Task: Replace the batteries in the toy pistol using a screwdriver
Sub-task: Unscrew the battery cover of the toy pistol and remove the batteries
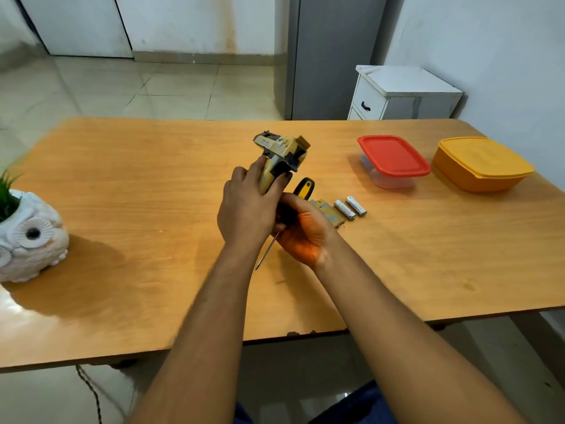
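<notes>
1. The left hand (244, 209) is closed around the grip of the toy pistol (281, 154), a little above the middle of the frame. The thumb and the fingers wrap the yellow grip, and the barrel part stands above the hand.
2. The right hand (305, 232) is closed around the screwdriver (302, 188). Its yellow and black handle comes out above the fingers, and the thin metal shaft comes out below the hand and points to the lower left.
3. The two hands touch each other in the centre of the frame, above the table (137, 185). I cannot tell if the pistol touches the table top.
4. Just to the right of the right hand, a small flat cover piece (331, 214) lies on the wood, partly hidden by the hand. Just beside it lie two batteries (350, 208), side by side.
5. Further to the right stands a clear box with a red lid (393, 156), and near it, close to the right edge of the table, a yellow box (481, 162).
6. At the left edge of the frame stands a white owl pot (30, 237) with a green plant.
7. Between the owl pot and the hands, the wood is bare and wide. The near edge of the table runs across the lower part of the frame, and both forearms cross it.
</notes>
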